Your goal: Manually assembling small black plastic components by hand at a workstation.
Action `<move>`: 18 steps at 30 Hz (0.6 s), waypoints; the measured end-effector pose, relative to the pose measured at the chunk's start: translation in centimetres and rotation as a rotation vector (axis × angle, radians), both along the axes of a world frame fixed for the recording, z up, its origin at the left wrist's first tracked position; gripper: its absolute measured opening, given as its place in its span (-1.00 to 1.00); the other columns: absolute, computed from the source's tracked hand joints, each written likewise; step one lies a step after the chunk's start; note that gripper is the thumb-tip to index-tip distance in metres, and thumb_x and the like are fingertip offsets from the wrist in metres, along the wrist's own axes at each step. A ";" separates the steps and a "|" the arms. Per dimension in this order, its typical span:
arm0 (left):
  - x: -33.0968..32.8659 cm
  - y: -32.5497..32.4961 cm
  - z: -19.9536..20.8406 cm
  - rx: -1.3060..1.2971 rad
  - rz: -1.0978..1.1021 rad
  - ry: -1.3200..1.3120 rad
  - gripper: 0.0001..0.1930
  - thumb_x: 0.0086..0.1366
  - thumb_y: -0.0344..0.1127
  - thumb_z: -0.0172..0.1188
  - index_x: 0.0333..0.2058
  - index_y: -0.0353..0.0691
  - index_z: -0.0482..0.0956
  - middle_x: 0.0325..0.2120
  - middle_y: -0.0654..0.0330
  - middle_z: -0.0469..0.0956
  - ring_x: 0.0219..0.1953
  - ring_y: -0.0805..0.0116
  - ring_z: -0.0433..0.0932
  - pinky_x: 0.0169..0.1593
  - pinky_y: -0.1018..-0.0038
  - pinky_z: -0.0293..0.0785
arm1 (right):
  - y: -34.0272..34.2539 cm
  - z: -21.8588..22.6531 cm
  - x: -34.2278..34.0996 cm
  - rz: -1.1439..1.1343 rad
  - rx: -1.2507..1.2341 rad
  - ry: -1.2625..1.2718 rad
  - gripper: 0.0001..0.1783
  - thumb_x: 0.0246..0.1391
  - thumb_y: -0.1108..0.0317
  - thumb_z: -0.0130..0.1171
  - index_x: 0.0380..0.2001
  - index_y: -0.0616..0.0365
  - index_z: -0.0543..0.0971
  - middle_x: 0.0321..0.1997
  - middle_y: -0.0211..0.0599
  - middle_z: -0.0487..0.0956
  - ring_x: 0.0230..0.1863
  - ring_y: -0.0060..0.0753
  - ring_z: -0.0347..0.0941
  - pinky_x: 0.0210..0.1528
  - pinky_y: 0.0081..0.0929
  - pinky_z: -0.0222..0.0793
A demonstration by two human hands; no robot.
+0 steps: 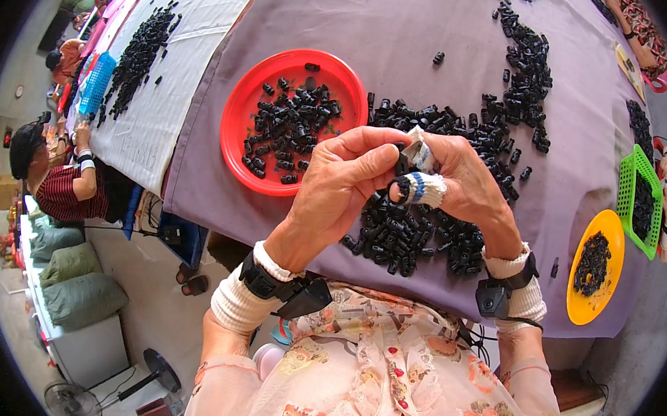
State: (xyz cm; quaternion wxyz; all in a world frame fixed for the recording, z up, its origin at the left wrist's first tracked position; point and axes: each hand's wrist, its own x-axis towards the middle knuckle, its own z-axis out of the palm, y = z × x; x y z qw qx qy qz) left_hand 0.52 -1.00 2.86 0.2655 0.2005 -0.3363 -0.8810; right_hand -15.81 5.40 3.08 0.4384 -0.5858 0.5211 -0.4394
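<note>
Both my hands meet above the purple cloth-covered table (289, 230). My left hand (331, 173) is closed, thumb and forefinger pinching a small black plastic part (402, 159), mostly hidden by the fingers. Curled against the same part is my right hand (466, 175), its thumb and forefinger wrapped in white knitted finger covers (427, 190) with blue stripes. Beneath and beyond the hands spreads a heap of similar black cylindrical parts (401, 238). To the left of the heap, a round red tray (236, 149) holds many more of them.
A yellow plate (616, 296) with small black pieces lies at the right edge, near a green basket (627, 187). A white-covered table (143, 136) adjoins on the left, where a person (68, 176) works. Black parts trail toward the far side. A fan (73, 404) stands lower left.
</note>
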 end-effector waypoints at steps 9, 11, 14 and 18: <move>0.1 0.2 0.0 -0.085 0.024 -0.080 -0.79 0.22 -0.41 0.07 -0.17 -0.34 0.47 -0.35 0.16 0.55 -0.34 0.49 0.55 -0.27 0.55 0.52 | 0.4 0.0 0.2 0.016 -0.009 -0.004 -0.63 -0.18 0.17 0.30 -0.48 0.25 0.45 -0.67 -0.39 0.37 -0.61 -0.61 0.21 -0.54 -0.56 0.19; 0.1 0.2 0.1 -0.088 0.022 -0.080 -0.78 0.22 -0.41 0.07 -0.17 -0.35 0.46 -0.35 0.16 0.55 -0.34 0.48 0.55 -0.27 0.55 0.53 | 0.4 0.0 0.2 0.003 -0.025 -0.004 -0.63 -0.19 0.16 0.30 -0.48 0.25 0.46 -0.67 -0.38 0.37 -0.61 -0.60 0.22 -0.54 -0.55 0.19; 0.0 0.2 0.4 -0.075 0.006 -0.053 -0.78 0.22 -0.40 0.07 -0.17 -0.35 0.46 -0.35 0.16 0.55 -0.34 0.48 0.55 -0.28 0.55 0.53 | 0.3 -0.2 0.2 -0.013 -0.049 -0.006 -0.61 -0.20 0.14 0.31 -0.48 0.24 0.46 -0.66 -0.38 0.38 -0.61 -0.59 0.23 -0.53 -0.55 0.20; 0.1 0.1 0.4 -0.072 0.006 -0.041 -0.78 0.22 -0.40 0.07 -0.17 -0.34 0.46 -0.35 0.15 0.55 -0.35 0.48 0.55 -0.28 0.55 0.53 | 0.2 -0.2 0.0 -0.022 -0.034 0.048 -0.58 -0.23 0.11 0.33 -0.47 0.23 0.46 -0.66 -0.37 0.39 -0.62 -0.56 0.24 -0.53 -0.54 0.21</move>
